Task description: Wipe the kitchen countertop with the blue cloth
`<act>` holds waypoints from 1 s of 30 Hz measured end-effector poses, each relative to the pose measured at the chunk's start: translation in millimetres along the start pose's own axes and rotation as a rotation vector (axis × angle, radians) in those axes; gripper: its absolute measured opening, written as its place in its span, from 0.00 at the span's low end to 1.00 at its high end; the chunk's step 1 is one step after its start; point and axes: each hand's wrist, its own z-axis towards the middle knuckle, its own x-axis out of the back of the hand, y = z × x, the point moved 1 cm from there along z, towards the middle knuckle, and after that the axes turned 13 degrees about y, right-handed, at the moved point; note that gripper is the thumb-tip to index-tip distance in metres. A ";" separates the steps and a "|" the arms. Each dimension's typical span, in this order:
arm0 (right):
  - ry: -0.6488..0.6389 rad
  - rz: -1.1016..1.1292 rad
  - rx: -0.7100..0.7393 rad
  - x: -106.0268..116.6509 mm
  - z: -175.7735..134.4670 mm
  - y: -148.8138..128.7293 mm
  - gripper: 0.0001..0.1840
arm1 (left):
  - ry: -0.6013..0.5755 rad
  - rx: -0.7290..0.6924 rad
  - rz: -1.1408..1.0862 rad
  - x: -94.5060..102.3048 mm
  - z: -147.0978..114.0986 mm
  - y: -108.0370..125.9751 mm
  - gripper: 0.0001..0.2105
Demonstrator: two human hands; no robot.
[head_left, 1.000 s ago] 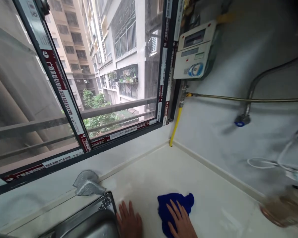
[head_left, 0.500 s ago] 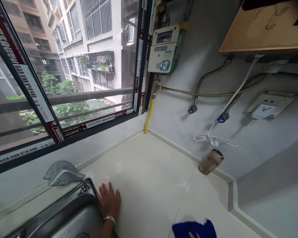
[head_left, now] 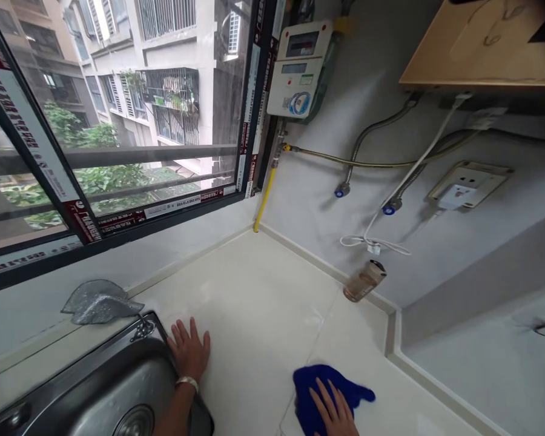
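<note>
Item: blue cloth [head_left: 320,393], crumpled, laid on the pale counter [head_left: 263,303] at the near right, close to the bottom edge of the view. It is pressed flat under the right hand [head_left: 333,412], whose fingers [head_left: 320,396] are spread wide on top of it and not curled round it.

Item: left hand [head_left: 189,354], set palm down on the counter at the near left, touching the right rim of the steel sink [head_left: 95,393]. Its fingers are extended and slightly fanned; nothing is held. A pale band is worn at the wrist.

Item: grey folded rag [head_left: 99,301], placed on the ledge just beyond the sink's far rim, below the window [head_left: 118,121].

Item: brownish bottle [head_left: 364,281], seen at a slant where the counter meets the right wall, well apart from both hands.

Item: white meter box [head_left: 296,69], mounted high in the far corner beside the window frame, with a yellow pipe [head_left: 264,203] run down from it to the counter corner.

Item: wall socket [head_left: 467,184], fixed on the right wall, with a white cable [head_left: 375,245] looped below it.
</note>
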 end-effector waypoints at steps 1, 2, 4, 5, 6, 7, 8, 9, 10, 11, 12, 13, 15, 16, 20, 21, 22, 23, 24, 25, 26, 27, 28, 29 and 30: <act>-0.021 0.003 0.016 -1.1 8.8 2.5 0.46 | 0.008 -0.009 0.001 0.8 0.0 0.6 0.27; -0.028 0.004 0.030 -2.7 17.5 5.4 0.46 | 0.012 -0.018 0.003 1.5 0.1 1.2 0.27; -0.032 0.009 0.042 -8.0 34.1 12.9 0.45 | 0.010 -0.020 0.013 2.7 0.4 2.1 0.27; -0.037 0.012 0.038 -11.8 41.9 17.7 0.45 | 0.004 -0.016 0.022 3.4 0.8 2.6 0.27; -0.045 0.013 0.029 -16.1 49.3 23.1 0.45 | -0.007 -0.012 0.034 4.1 1.2 3.2 0.27; -0.055 0.013 0.017 -21.1 56.5 29.3 0.45 | -0.021 -0.009 0.050 4.9 1.8 3.8 0.28; -0.062 0.010 0.006 -26.4 63.6 36.0 0.44 | -0.036 -0.007 0.070 6.0 2.6 4.5 0.28; -0.065 0.007 -0.004 -32.2 70.7 43.4 0.44 | -0.054 -0.004 0.091 7.2 3.5 5.2 0.28; -0.061 0.003 -0.012 -38.4 78.0 51.1 0.44 | -0.073 -0.004 0.110 8.4 4.3 5.9 0.28; -0.053 -0.004 -0.023 -45.0 85.4 59.3 0.43 | -0.092 -0.005 0.126 9.5 5.2 6.4 0.28; -0.041 -0.013 -0.036 -52.0 93.2 67.9 0.42 | -0.110 -0.008 0.139 10.4 5.9 6.8 0.29; -0.027 -0.023 -0.050 -59.4 101.3 76.6 0.42 | -0.125 -0.010 0.149 10.9 6.3 7.0 0.29; 0.007 -0.039 -0.078 -75.2 118.7 94.2 0.40 | -0.149 -0.015 0.163 10.4 6.6 6.6 0.30; 0.022 -0.044 -0.094 -83.3 128.1 103.1 0.40 | -0.154 -0.013 0.169 9.4 6.4 6.0 0.30; 0.054 -0.077 -0.188 -116.4 169.8 137.1 0.37 | -0.161 0.002 0.171 3.5 5.3 2.3 0.29; 0.050 -0.089 -0.219 -124.5 181.0 144.7 0.36 | -0.163 0.003 0.169 2.6 5.4 1.5 0.29; 0.041 -0.104 -0.250 -132.4 192.4 151.7 0.36 | -0.168 0.001 0.166 2.1 5.6 1.1 0.29; 0.031 -0.119 -0.283 -140.0 203.7 158.1 0.36 | -0.174 0.001 0.166 2.1 6.0 0.8 0.29; 0.019 -0.136 -0.317 -147.3 214.8 163.8 0.35 | -0.182 -0.001 0.166 2.3 6.5 0.7 0.29; 0.008 -0.153 -0.352 -154.1 225.5 168.9 0.35 | -0.186 -0.004 0.167 2.7 6.9 0.6 0.29; -0.002 -0.170 -0.385 -160.3 235.6 173.5 0.35 | -0.186 -0.007 0.168 3.0 7.1 0.3 0.29; -0.012 -0.182 -0.414 -165.9 245.0 177.9 0.35 | -0.181 -0.012 0.171 3.0 7.2 -0.3 0.30; -0.022 -0.189 -0.437 -170.9 253.7 182.1 0.36 | -0.174 -0.016 0.174 2.5 6.9 -1.4 0.30; -0.032 -0.191 -0.455 -175.5 261.8 186.3 0.36 | -0.169 -0.020 0.178 1.3 6.4 -3.1 0.30; -0.042 -0.189 -0.470 -179.8 269.4 190.6 0.36 | -0.168 -0.023 0.181 -0.6 5.6 -5.3 0.30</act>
